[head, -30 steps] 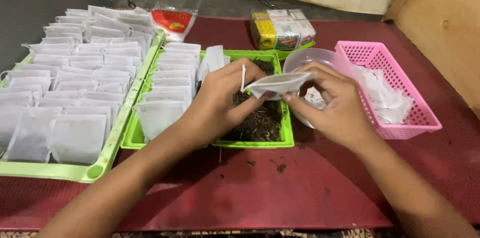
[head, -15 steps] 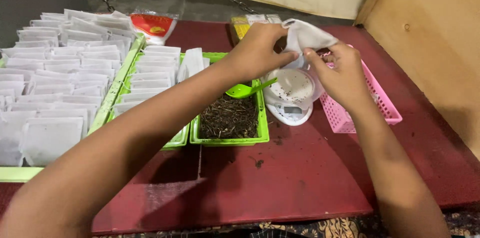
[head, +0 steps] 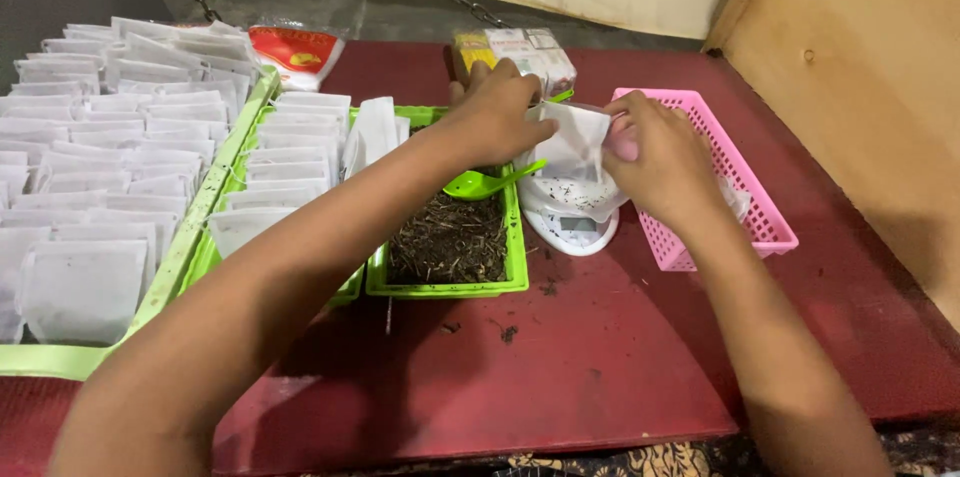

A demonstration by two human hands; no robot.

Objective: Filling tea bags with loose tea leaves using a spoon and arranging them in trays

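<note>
Teabag (head: 572,140), a thin white filter-paper pouch, was what I saw pinched between both hands, held up over the small white scale (head: 572,219). Going from the biggest thing down, the dark red table (head: 600,357) lay smooth and slightly dusty, with a few dark crumbs scattered on it. On its left sat a long pale green tray (head: 60,362) packed with rows of flat white paper pouches (head: 85,287), and beside it a brighter green tray (head: 215,252) with more of the same standing on edge. Next came the square green tub (head: 448,287), holding a loose, dark, twiggy heap of dried tea (head: 448,237), with a green plastic scoop (head: 485,183) resting at its far end. To the right stood the pink basket (head: 745,187), a rectangular plastic lattice, with something white inside that I could only partly see. The scale's rounded top was speckled with dark flecks.

My left hand (head: 500,112) was closed on the pouch's left edge, fingers curled over it. My right hand (head: 660,162) gripped the right edge between thumb and fingertips. The pouch hung between the two grips, just above the scale and just beside the basket's near corner.
</note>
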